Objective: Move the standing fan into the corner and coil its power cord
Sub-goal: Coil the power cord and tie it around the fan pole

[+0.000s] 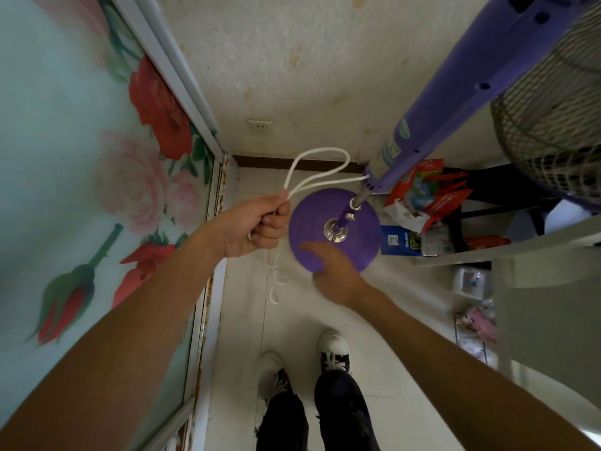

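A purple standing fan [468, 102] stands near the room's corner on its round purple base [335, 229], its wire cage at the upper right. Its white power cord [312, 164] runs from the fan's column in two loops to my left hand [257, 222], which is closed around them. The cord's free end hangs below that fist to the floor. My right hand [331, 268] hovers over the near edge of the base, fingers apart, holding nothing.
A flowered glass sliding door [97, 190] runs along the left. A wall socket [259, 126] sits on the far wall. Bags and packets [422, 203] lie under a dark stool at the right, beside a white shelf [507, 252]. My feet [331, 349] stand on the pale tiled floor.
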{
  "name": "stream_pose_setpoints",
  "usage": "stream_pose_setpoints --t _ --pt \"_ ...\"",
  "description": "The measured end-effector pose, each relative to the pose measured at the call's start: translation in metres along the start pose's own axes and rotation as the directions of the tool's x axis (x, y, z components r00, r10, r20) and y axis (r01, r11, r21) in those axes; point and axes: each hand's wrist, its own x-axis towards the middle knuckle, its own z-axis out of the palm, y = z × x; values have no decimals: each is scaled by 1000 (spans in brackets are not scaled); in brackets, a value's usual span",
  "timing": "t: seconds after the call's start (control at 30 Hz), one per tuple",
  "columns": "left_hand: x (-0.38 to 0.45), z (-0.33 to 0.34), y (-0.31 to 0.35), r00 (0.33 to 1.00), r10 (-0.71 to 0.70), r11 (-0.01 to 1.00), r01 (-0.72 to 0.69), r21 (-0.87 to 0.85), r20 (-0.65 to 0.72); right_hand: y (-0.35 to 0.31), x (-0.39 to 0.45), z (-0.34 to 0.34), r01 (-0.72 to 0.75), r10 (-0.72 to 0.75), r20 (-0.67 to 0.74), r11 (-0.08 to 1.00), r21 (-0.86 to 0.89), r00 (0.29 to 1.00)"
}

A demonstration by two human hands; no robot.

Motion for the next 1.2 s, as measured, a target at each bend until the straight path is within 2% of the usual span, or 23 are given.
stream_pose_setpoints --t 0.03,0.07,0.17,0.23,0.3,0.37,0.47,0.53,0.57,0.63,0.7,0.77,0.83,0.93,1.0,1.07,1.13,1.2 --pt "1 2 3 1000 2 1000 -2 -20 22 2 -1 12 75 -59 138 990 -118 989" --pt "1 3 5 999 -5 1000 6 -27 33 2 -2 21 107 -69 207 979 -176 976" --pt "-1 2 5 999 -40 999 40 -16 24 -5 5 33 184 -154 153 961 -208 976" --pt "-2 -2 4 999 -48 999 48 3 6 -8 10 28 234 -197 149 926 -295 969" --pt "-2 -6 5 998 -60 998 60 33 0 0 11 17 250 -184 199 887 -388 962" --pt "-1 -10 9 997 -79 993 81 91 -24 19 8 -2 184 -113 198 902 -390 974" --pt "1 -15 15 987 -94 961 123 247 -129 53 -1 -46 -2 37 111 956 -294 993" --pt "2 -16 17 980 -78 926 139 350 -185 66 -8 -71 -110 113 17 982 -153 993" --pt "2 -16 15 979 -62 909 137 395 -196 67 -10 -80 -123 122 -23 992 -40 992" --pt "0 -15 10 979 -28 843 132 522 -203 56 -9 -92 -62 74 -65 983 172 995" --pt "-2 -10 2 975 -13 718 162 677 -220 37 -4 -98 -23 45 -59 944 329 997" --pt "-1 -5 -7 969 -13 637 197 745 -245 19 6 -103 -72 91 -21 886 458 996" --pt "1 1 -14 966 -11 637 206 743 -258 6 15 -105 -143 166 6 831 538 986" --pt "1 4 -25 978 -35 643 181 744 -207 -11 25 -100 -217 268 29 708 672 963" --pt "2 5 -32 989 -38 620 136 772 -143 -20 30 -95 -219 308 9 656 722 951" --pt "3 4 -37 994 30 596 65 801 -103 -23 33 -92 -193 348 -64 653 733 935" --pt "0 0 -38 990 94 631 24 775 -107 -18 32 -91 -167 376 -197 741 650 905" --pt "-4 -4 -34 987 123 662 -5 750 -101 -6 28 -88 -154 322 -329 881 448 888"
